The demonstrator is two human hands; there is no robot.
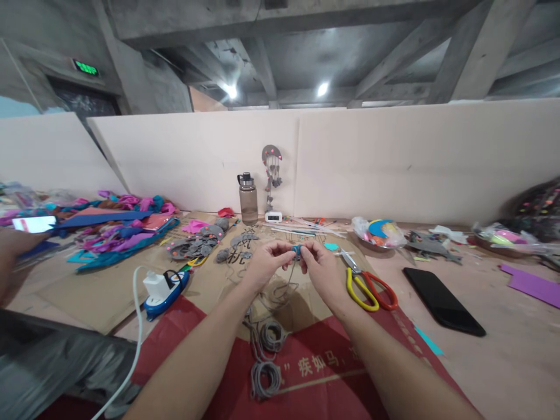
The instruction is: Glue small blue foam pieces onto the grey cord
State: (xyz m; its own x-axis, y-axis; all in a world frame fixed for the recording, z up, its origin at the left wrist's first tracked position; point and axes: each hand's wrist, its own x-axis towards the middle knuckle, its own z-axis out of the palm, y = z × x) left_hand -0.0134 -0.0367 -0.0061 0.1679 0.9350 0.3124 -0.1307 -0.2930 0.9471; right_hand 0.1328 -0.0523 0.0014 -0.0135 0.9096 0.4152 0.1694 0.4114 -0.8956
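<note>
My left hand [268,261] and my right hand [322,267] meet above the middle of the table, fingertips closed in a pinch. Between them is a small blue piece [297,251], gripped from both sides; its exact kind is too small to make out. Grey cord [286,286] hangs below it and runs loosely over the cardboard. Two coils of grey cord [265,379] lie nearer to me on the red printed sheet [324,350]. Right of my right hand are scissors [371,289] with one yellow and one red handle, their blades apart.
A black phone [444,300] lies at the right. At the left are a blue power strip [166,294] with a white cable, colourful fabric [126,224] and another person's arm [17,251]. Toward the back stand a bottle [248,201] and a hanging moon ornament [272,154].
</note>
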